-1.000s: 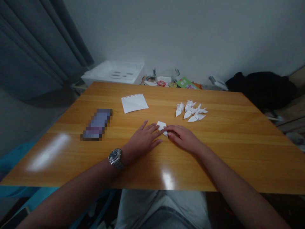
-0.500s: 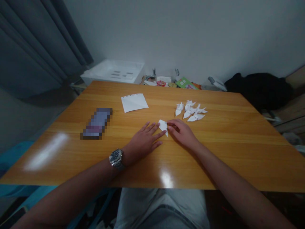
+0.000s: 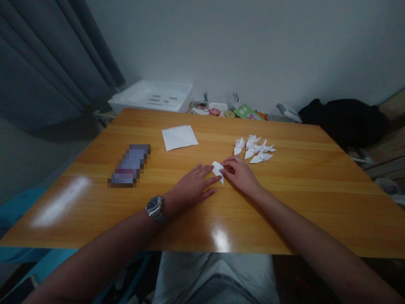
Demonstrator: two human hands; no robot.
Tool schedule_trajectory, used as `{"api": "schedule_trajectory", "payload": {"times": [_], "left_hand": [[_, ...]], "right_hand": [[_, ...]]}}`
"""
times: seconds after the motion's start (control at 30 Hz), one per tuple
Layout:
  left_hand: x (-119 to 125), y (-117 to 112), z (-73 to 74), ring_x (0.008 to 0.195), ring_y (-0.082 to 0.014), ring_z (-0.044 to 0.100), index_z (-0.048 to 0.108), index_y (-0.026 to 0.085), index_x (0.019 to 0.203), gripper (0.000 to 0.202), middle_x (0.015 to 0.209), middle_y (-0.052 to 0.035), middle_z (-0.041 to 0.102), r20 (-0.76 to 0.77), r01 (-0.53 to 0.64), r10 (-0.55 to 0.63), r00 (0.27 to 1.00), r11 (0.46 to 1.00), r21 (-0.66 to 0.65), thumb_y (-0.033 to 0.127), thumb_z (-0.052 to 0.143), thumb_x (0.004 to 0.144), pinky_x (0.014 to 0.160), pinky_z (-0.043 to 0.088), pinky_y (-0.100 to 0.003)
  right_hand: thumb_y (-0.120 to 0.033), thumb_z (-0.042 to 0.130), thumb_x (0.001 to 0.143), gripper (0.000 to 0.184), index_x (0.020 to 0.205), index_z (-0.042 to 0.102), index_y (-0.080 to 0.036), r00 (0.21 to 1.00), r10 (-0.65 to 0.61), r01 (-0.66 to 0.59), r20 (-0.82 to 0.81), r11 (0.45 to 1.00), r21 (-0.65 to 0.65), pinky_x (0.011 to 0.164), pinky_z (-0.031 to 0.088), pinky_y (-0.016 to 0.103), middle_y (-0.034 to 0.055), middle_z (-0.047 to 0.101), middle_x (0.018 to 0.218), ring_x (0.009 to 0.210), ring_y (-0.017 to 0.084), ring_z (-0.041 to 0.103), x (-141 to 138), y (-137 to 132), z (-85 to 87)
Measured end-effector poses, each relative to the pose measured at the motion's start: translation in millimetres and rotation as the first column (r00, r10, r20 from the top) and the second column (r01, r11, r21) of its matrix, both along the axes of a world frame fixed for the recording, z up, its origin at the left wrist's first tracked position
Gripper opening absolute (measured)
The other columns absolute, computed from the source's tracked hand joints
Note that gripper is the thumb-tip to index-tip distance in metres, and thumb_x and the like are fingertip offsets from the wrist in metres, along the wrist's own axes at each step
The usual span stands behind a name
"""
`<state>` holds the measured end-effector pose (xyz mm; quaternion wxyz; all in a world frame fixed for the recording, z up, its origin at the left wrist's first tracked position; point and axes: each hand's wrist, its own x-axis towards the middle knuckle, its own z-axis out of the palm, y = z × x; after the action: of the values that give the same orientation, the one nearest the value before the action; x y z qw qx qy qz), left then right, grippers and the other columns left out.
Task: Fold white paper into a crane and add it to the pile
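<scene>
A small piece of folded white paper (image 3: 217, 168) lies on the wooden table (image 3: 177, 223) between my two hands. My left hand (image 3: 193, 183), with a metal watch (image 3: 155, 206) at its wrist, rests flat with spread fingers; its fingertips touch the paper's left and lower edges. On the other side, my right hand (image 3: 240, 174) has its thumb and fingers closed on the paper's right edge. Several folded white paper cranes (image 3: 260, 147) are grouped just beyond my right hand. Farther off to the left is a flat white sheet (image 3: 179, 137) with a perforated edge.
A blurred-out phone-like rectangle (image 3: 129, 166) lies on the table's left part. Behind the table are a white plastic tray (image 3: 182, 95), a green packet or booklet (image 3: 248, 112) and small items. A black object (image 3: 344, 112) sits at the back right, and a grey curtain (image 3: 57, 63) hangs left.
My right thumb and fingers have moved slightly left over the paper's right edge. My left hand stays almost in place, and the whole view has shifted slightly.
</scene>
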<state>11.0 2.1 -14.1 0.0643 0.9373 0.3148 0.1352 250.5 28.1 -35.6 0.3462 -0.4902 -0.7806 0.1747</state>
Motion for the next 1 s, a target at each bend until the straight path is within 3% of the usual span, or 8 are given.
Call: {"api": "schedule_trajectory", "payload": {"times": [0.17,0.27,0.4,0.63,0.8,1.0], "left_hand": [[0,2,-2.3,0.135,-0.0265,0.051,0.051,0.027,0.147,0.048,0.147,-0.0116,0.053,0.083,-0.045,0.052,0.995,0.996,-0.083,0.043,0.05,0.102,0.119,0.035,-0.051],[0,5,-4.1,0.131,-0.026,0.054,0.052,0.019,0.145,0.049,0.143,-0.0137,0.055,0.169,-0.172,0.191,0.967,0.978,-0.12,0.041,0.051,0.101,0.116,0.042,-0.045],[1,11,-8.2,0.13,-0.0303,0.054,0.06,0.01,0.135,0.048,0.14,-0.0185,0.055,0.163,-0.306,0.317,0.934,0.948,-0.09,0.042,0.054,0.099,0.114,0.044,-0.046],[2,11,-9.7,0.124,-0.0272,0.056,0.065,0.016,0.126,0.036,0.132,-0.0132,0.059,0.233,-0.264,0.282,0.931,0.959,-0.103,0.037,0.058,0.098,0.11,0.047,-0.045],[3,7,-9.8,0.121,-0.0306,0.054,0.06,0.014,0.133,0.046,0.129,-0.0161,0.057,0.209,-0.309,0.314,0.926,0.949,-0.058,0.038,0.064,0.094,0.108,0.047,-0.049],[1,10,-14.6,0.123,-0.0299,0.053,0.061,0.016,0.13,0.042,0.131,-0.0144,0.055,0.219,-0.293,0.305,0.927,0.952,-0.086,0.035,0.065,0.093,0.11,0.046,-0.049]], "right_hand": [[-0.026,0.069,0.091,0.012,0.101,0.073,-0.021,0.999,-0.034,0.035,-0.027,0.999,0.022,0.093,0.052,0.042,0.0084,0.066,0.104,0.101,0.025,0.063,-6,-7,-1.9],[-0.027,0.071,0.089,0.014,0.101,0.073,-0.02,0.999,-0.053,0.053,-0.014,0.999,0.007,0.092,0.052,0.043,0.0083,0.066,0.102,0.1,0.026,0.063,-10,-10,-2.0],[-0.03,0.075,0.087,0.017,0.1,0.073,-0.02,0.998,-0.064,0.064,0.012,0.998,-0.008,0.094,0.05,0.045,0.0083,0.065,0.103,0.1,0.026,0.062,-14,-12,-2.8],[-0.032,0.075,0.086,0.023,0.107,0.073,-0.022,0.998,-0.049,0.049,0.045,0.999,-0.017,0.096,0.05,0.046,0.0086,0.063,0.106,0.103,0.028,0.06,-18,-15,-1.8],[-0.032,0.073,0.089,0.022,0.108,0.073,-0.023,0.997,-0.036,0.037,0.071,0.999,-0.016,0.097,0.049,0.047,0.0095,0.063,0.109,0.106,0.028,0.059,-20,-15,-1.5],[-0.033,0.072,0.09,0.024,0.112,0.073,-0.024,0.996,-0.032,0.033,0.085,0.999,-0.008,0.096,0.049,0.048,0.0093,0.062,0.11,0.106,0.028,0.059,-21,-17,-1.3]]}}
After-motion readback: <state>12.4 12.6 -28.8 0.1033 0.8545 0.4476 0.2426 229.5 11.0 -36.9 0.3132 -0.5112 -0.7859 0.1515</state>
